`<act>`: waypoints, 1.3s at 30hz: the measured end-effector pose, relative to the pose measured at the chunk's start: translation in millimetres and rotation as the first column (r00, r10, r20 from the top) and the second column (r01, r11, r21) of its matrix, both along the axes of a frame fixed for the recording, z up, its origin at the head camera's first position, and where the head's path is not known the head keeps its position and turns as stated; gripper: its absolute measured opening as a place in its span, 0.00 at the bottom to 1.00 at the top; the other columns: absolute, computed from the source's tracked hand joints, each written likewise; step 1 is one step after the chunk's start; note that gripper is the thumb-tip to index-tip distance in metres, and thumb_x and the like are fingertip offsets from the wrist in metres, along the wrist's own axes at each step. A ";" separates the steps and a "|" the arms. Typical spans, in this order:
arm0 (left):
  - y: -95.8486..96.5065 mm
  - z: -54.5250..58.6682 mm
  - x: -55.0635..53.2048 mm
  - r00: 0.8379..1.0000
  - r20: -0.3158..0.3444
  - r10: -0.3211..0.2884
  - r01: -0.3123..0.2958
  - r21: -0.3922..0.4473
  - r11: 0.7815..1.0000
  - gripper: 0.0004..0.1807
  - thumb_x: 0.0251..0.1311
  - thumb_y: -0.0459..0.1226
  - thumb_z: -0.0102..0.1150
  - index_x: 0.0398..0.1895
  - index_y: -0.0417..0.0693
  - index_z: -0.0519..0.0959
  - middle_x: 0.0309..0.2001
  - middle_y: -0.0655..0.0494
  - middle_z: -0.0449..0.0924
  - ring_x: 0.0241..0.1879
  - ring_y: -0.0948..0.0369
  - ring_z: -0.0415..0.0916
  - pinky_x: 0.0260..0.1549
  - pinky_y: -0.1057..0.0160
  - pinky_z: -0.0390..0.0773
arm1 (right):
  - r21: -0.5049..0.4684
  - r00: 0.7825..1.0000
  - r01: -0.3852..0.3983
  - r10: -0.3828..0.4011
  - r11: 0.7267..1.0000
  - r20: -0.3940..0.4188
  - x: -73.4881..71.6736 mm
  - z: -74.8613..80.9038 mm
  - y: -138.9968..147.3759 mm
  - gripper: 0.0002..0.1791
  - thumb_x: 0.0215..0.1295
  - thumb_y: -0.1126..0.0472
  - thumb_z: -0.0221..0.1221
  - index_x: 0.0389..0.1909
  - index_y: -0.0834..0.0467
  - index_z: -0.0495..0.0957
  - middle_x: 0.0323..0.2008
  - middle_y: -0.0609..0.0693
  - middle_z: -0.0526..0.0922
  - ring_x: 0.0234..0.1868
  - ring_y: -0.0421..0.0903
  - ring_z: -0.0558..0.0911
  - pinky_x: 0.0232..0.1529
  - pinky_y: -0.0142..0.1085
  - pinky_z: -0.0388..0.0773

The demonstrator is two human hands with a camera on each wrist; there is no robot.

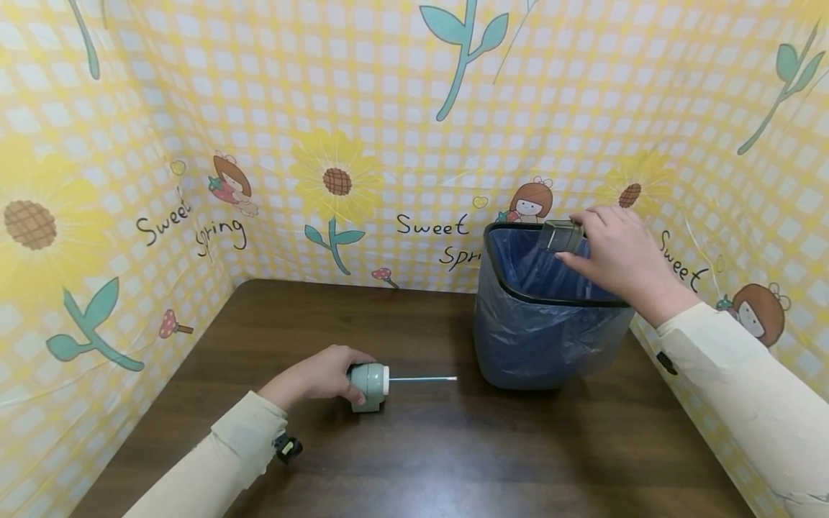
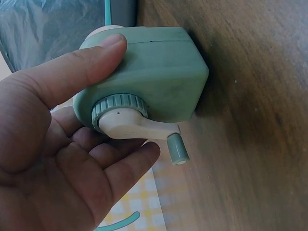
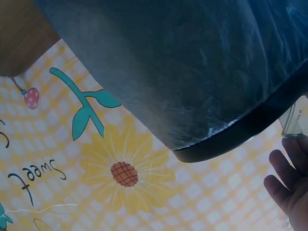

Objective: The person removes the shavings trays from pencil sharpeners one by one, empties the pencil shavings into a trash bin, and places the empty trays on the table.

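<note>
My left hand (image 1: 320, 374) grips a green crank pencil sharpener (image 1: 368, 388) low over the table, thumb on one side and fingers round the other. From its white front a thin teal pencil (image 1: 421, 378) points toward the bin. In the left wrist view the cream crank arm (image 2: 132, 124) with its green knob shows below my thumb. My right hand (image 1: 622, 248) pinches a small smoky see-through shavings drawer (image 1: 560, 236), tilted over the mouth of the trash bin (image 1: 550, 338). In the right wrist view the drawer (image 3: 290, 121) appears partly behind the bin's rim.
A clear plastic bag lines the blue bin, tucked under its black rim (image 1: 557, 298), at the back right of the dark wooden table (image 1: 414, 453). Yellow checked cloth (image 1: 388, 108) with flower prints walls in the back and both sides.
</note>
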State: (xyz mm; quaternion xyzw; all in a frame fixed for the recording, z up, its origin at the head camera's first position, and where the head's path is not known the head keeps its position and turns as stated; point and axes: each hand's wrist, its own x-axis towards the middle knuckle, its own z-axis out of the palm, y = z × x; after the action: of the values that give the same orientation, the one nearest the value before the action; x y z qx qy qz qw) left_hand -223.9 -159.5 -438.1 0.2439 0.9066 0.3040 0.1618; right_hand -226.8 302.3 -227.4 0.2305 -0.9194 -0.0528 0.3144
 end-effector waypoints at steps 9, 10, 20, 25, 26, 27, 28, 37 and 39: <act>0.8 -2.4 -1.0 1.000 -0.022 -0.012 0.011 -0.009 1.000 0.36 0.45 0.38 0.82 0.62 0.47 0.81 0.46 0.59 0.84 0.39 0.60 0.78 0.39 0.57 0.80 | -0.193 0.978 0.079 -0.038 0.978 0.205 3.9 4.0 -4.4 0.36 0.65 0.44 0.68 0.64 0.65 0.75 0.56 0.65 0.79 0.58 0.64 0.76 0.61 0.63 0.67; 0.8 -2.3 -1.0 1.000 -0.024 -0.012 0.012 -0.009 1.000 0.36 0.45 0.38 0.82 0.62 0.47 0.81 0.46 0.59 0.84 0.39 0.60 0.78 0.39 0.57 0.80 | -0.210 0.973 0.092 -0.042 0.973 0.228 4.4 4.5 -4.9 0.36 0.66 0.43 0.67 0.64 0.65 0.75 0.56 0.65 0.79 0.58 0.63 0.75 0.61 0.63 0.67; 0.4 -1.9 -0.4 1.000 -0.028 -0.012 0.012 -0.008 1.000 0.36 0.45 0.38 0.82 0.62 0.47 0.81 0.46 0.58 0.84 0.40 0.60 0.78 0.40 0.56 0.80 | -0.293 0.954 0.131 -0.040 0.947 0.297 5.0 3.2 -5.2 0.39 0.66 0.37 0.64 0.65 0.63 0.75 0.57 0.64 0.79 0.58 0.62 0.76 0.57 0.62 0.70; 0.2 -2.1 -0.4 1.000 -0.028 -0.009 0.009 -0.005 1.000 0.36 0.44 0.38 0.82 0.62 0.47 0.81 0.46 0.58 0.84 0.39 0.60 0.78 0.40 0.57 0.80 | -0.351 0.944 0.151 -0.029 0.924 0.330 5.6 1.0 -5.7 0.41 0.66 0.34 0.63 0.66 0.62 0.74 0.60 0.63 0.78 0.60 0.62 0.76 0.59 0.62 0.70; 0.2 -2.1 -0.4 1.000 -0.028 -0.010 0.010 -0.005 1.000 0.36 0.44 0.38 0.82 0.62 0.47 0.81 0.46 0.58 0.84 0.39 0.60 0.78 0.40 0.57 0.80 | -0.362 0.942 0.152 -0.024 0.920 0.335 5.5 1.0 -6.3 0.41 0.66 0.34 0.62 0.66 0.62 0.74 0.60 0.63 0.78 0.61 0.62 0.75 0.59 0.62 0.70; 0.2 -2.1 -0.4 1.000 -0.030 -0.011 0.010 -0.006 1.000 0.36 0.44 0.38 0.82 0.62 0.47 0.81 0.45 0.58 0.84 0.39 0.60 0.78 0.40 0.57 0.80 | -0.371 0.940 0.155 -0.022 0.916 0.340 5.5 1.1 -6.8 0.42 0.66 0.34 0.62 0.66 0.62 0.74 0.60 0.63 0.78 0.61 0.63 0.75 0.59 0.63 0.70; 0.1 -2.2 -0.4 0.999 -0.030 -0.011 0.011 -0.008 1.000 0.36 0.44 0.38 0.82 0.62 0.47 0.81 0.45 0.59 0.84 0.39 0.60 0.78 0.39 0.57 0.80 | -0.382 0.938 0.157 -0.017 0.911 0.345 5.2 1.4 -7.6 0.42 0.66 0.33 0.62 0.67 0.62 0.74 0.60 0.63 0.78 0.61 0.63 0.75 0.59 0.63 0.70; 0.5 -2.6 -0.9 1.000 -0.023 -0.014 0.014 -0.009 1.000 0.36 0.44 0.38 0.83 0.62 0.47 0.81 0.45 0.59 0.84 0.39 0.60 0.78 0.39 0.57 0.80 | -0.450 0.927 0.177 0.006 0.875 0.376 3.6 4.3 -10.2 0.45 0.64 0.31 0.62 0.69 0.61 0.72 0.62 0.62 0.76 0.64 0.63 0.74 0.60 0.63 0.69; 0.8 -2.7 -1.2 1.000 -0.021 -0.012 0.012 -0.010 1.000 0.36 0.44 0.38 0.83 0.62 0.47 0.81 0.45 0.59 0.84 0.38 0.60 0.78 0.39 0.57 0.80 | -0.461 0.924 0.183 0.008 0.869 0.383 3.9 4.3 -10.3 0.45 0.64 0.31 0.62 0.69 0.60 0.72 0.62 0.62 0.76 0.64 0.63 0.74 0.61 0.63 0.69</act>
State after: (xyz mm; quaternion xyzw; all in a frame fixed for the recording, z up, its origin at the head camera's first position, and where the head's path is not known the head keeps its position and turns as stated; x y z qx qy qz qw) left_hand -225.1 -158.6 -440.8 0.2518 0.9082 0.2961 0.1552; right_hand -222.9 291.9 -223.1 0.1069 -0.9550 0.2112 0.1791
